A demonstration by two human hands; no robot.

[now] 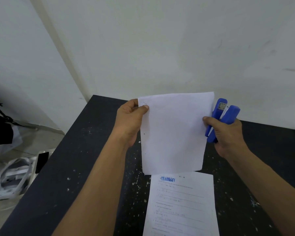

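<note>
Pinching the upper left corner of a blank white sheet (174, 133) with the left hand (129, 120), as seen from the head camera, thumb pressing on the near face and fingers curling behind; thumb tip lying just beside a small staple (144, 103) at that corner; holding the sheet upright, lifted clear of the dark speckled table (75, 150), hanging between both hands; gripping a blue stapler (223, 116) in the right hand (226, 133), fingers wrapping tightly round its lower body, thumb tip reaching to the sheet's right edge; pointing the stapler's nose up and away, its two halves standing parted with metal showing between them, just beside the sheet and not clamping it; lying flat on the table, nearer the body, a printed form (182, 205) bearing a blue APPROVED stamp (167, 179) reading upside down; its far edge passing under the sheet's lower edge, touching or not being impossible to tell; resting on the floor at left, white frame-like pieces (12, 178) and a flat black object (42, 161), too blurred to name; rising behind the table, a pale wall (160, 48).
</note>
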